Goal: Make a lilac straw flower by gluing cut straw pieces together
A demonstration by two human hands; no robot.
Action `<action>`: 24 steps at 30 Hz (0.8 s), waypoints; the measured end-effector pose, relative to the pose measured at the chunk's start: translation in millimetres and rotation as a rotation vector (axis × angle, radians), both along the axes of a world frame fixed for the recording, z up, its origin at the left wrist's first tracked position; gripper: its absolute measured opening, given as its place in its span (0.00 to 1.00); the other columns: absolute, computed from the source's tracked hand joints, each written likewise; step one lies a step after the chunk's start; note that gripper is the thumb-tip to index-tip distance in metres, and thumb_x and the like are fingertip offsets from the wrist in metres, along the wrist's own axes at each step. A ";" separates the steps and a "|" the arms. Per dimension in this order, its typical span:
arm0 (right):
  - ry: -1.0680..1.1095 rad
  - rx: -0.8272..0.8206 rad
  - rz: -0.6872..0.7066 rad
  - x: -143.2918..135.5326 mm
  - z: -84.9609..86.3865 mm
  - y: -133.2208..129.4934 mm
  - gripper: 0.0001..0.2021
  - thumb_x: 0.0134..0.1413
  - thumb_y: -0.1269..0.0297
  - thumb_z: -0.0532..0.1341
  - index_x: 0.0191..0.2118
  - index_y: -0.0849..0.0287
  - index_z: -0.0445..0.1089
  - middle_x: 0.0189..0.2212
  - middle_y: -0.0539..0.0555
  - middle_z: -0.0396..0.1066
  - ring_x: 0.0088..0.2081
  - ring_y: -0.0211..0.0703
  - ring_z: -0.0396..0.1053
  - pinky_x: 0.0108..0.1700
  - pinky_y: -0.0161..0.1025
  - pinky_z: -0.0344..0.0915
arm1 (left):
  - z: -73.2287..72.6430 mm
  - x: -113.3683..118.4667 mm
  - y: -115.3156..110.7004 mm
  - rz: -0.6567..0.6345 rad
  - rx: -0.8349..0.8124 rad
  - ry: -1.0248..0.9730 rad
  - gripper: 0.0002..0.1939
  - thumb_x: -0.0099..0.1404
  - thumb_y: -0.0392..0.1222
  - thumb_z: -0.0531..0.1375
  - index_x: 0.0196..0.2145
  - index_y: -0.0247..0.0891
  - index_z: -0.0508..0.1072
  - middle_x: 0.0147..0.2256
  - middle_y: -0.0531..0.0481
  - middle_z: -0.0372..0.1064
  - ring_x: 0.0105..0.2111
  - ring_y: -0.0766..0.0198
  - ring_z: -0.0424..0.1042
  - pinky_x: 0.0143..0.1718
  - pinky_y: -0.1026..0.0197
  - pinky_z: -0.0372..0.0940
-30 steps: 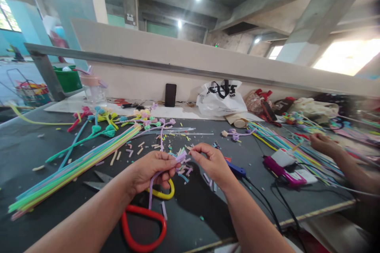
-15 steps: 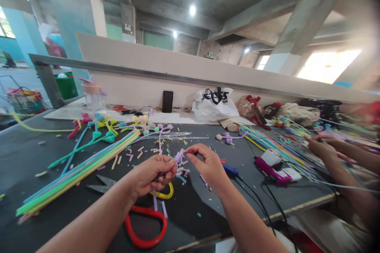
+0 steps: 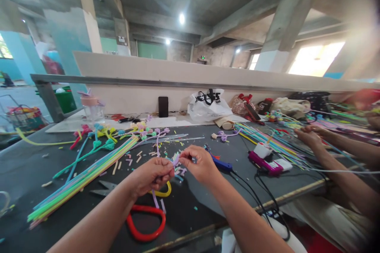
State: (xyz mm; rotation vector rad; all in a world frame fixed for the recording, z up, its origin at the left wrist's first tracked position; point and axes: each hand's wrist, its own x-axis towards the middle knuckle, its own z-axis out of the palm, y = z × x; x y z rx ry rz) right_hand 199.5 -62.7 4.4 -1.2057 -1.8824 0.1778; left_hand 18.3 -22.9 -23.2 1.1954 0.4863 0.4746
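Note:
My left hand (image 3: 156, 174) is closed around a lilac fuzzy stem piece (image 3: 176, 160), whose tail hangs below the fist. The thumb and fingers of my right hand (image 3: 196, 161) pinch the piece's upper end, close beside the left fingertips. Scissors with a red handle (image 3: 145, 238) and a yellow handle (image 3: 166, 190) lie under and beside my left wrist, blades pointing left. Small lilac and cream cut bits (image 3: 139, 159) are strewn on the dark table (image 3: 190, 217) behind my hands. A bundle of pastel stems (image 3: 86, 178) lies to the left.
A blue tool (image 3: 222, 165) with a cord lies right of my hands, near a magenta power strip (image 3: 265, 165). Behind stand a phone (image 3: 163, 106), a white bag (image 3: 209, 104) and a cup (image 3: 92, 108). Another person's hands (image 3: 310, 136) work at the right.
My right hand has moved in to the lilac piece, and its fingertips now pinch it. The camera view has shifted slightly. The other person's hands remain at the right.

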 end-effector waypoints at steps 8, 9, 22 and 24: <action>0.086 -0.132 -0.141 3.0 -10.2 8.1 0.05 0.45 0.68 0.58 0.24 0.61 0.70 0.21 0.50 0.70 0.24 0.36 0.64 0.29 0.31 0.59 | -2.5 14.6 -0.3 0.213 0.288 0.204 0.16 0.55 0.52 0.57 0.28 0.35 0.64 0.19 0.59 0.58 0.12 0.78 0.44 0.12 0.72 0.40; 0.102 -0.157 -0.153 4.3 -10.8 10.2 0.06 0.45 0.67 0.58 0.24 0.61 0.70 0.21 0.50 0.70 0.24 0.36 0.64 0.28 0.31 0.59 | -1.5 17.5 -0.4 0.266 0.374 0.267 0.16 0.55 0.53 0.56 0.28 0.36 0.64 0.18 0.59 0.59 0.12 0.77 0.46 0.12 0.71 0.42; 0.378 -0.311 -0.220 19.9 -12.7 24.9 0.10 0.37 0.59 0.58 0.20 0.62 0.70 0.16 0.48 0.65 0.21 0.36 0.59 0.25 0.33 0.54 | 33.7 44.3 -2.7 0.455 0.919 0.621 0.12 0.53 0.39 0.54 0.17 0.35 0.72 0.15 0.54 0.65 0.19 0.68 0.63 0.23 0.66 0.54; 0.401 -0.310 -0.241 21.9 -12.6 24.0 0.10 0.37 0.59 0.58 0.20 0.62 0.70 0.15 0.47 0.64 0.21 0.35 0.58 0.25 0.32 0.53 | 33.7 48.0 -1.6 0.456 0.950 0.612 0.12 0.53 0.40 0.54 0.18 0.35 0.73 0.15 0.54 0.66 0.19 0.68 0.63 0.23 0.66 0.54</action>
